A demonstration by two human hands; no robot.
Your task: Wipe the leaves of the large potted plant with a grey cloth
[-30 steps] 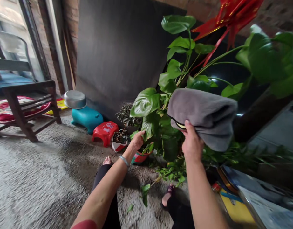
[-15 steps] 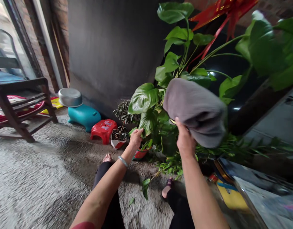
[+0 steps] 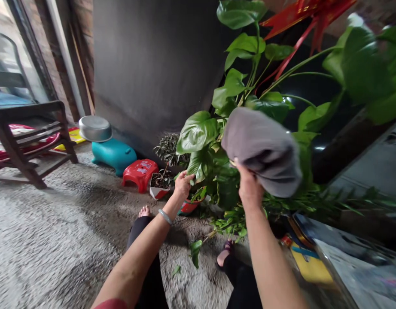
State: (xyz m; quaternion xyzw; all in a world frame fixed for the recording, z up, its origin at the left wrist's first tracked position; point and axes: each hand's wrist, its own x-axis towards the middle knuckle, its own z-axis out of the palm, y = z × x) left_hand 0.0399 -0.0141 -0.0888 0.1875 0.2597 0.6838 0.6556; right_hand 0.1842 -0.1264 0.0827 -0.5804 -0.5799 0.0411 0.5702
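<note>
Beside the large-leaved green potted plant (image 3: 198, 135), my left hand (image 3: 183, 183) is closed in a pinch on the tip of a low leaf (image 3: 200, 165). A pale bangle circles that wrist. My right hand (image 3: 250, 189) grips a soft grey cloth cap (image 3: 262, 148) by its near edge. The cap is raised in front of the plant and covers some of its leaves and stems. Part of the right fingers is hidden by the cloth. Below the left hand stands a red pot (image 3: 189, 207), partly covered by leaves.
A small potted shrub (image 3: 160, 189), a red stool (image 3: 140, 171) and a teal animal-shaped seat (image 3: 114, 155) with a metal basin (image 3: 95, 128) line the dark wall. A wooden chair (image 3: 27, 124) stands left. A yellow item (image 3: 310, 264) lies at lower right. My feet flank a trailing stem.
The cap has shifted and tilted slightly in my right hand. My left hand stays at the leaf, almost unmoved. The upper leaves sit a little further right in view.
</note>
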